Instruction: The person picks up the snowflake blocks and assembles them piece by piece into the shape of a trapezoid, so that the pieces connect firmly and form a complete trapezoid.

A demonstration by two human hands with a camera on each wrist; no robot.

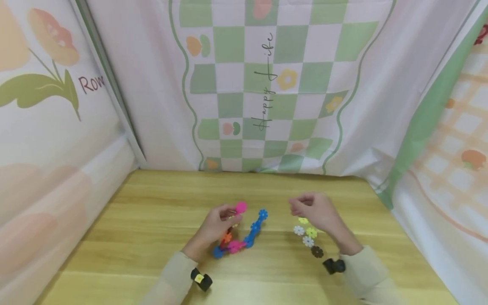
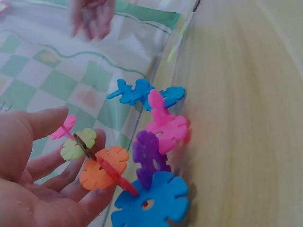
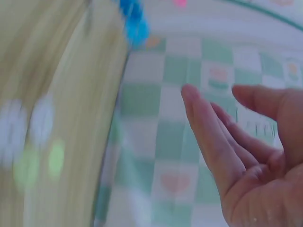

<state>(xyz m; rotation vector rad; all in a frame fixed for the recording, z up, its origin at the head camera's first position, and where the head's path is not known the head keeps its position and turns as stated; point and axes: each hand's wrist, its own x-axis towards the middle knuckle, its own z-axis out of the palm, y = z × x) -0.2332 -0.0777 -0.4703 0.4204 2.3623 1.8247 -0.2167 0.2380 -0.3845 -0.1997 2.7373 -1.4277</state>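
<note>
My left hand [image 1: 215,224] holds one end of a chain of flower-shaped plastic discs [image 1: 234,247], thumb and fingers around its pink and yellow-green part. In the left wrist view the chain runs from an orange disc [image 2: 113,163] and a red one through a large blue disc [image 2: 163,201], a purple disc [image 2: 149,153] and pink ones to several blue discs [image 2: 142,92]. Off to the right, my right hand [image 1: 320,212] hovers over loose discs with nothing between its fingers. Under it lie yellow-green discs [image 1: 311,232], white discs [image 1: 308,241] and a dark brown disc [image 1: 317,252].
The wooden table [image 1: 171,190] carries all the discs. A patterned cloth [image 1: 263,84] hangs at its back edge, with more cloth at the left and right sides. Black bands [image 1: 201,279] are on both wrists.
</note>
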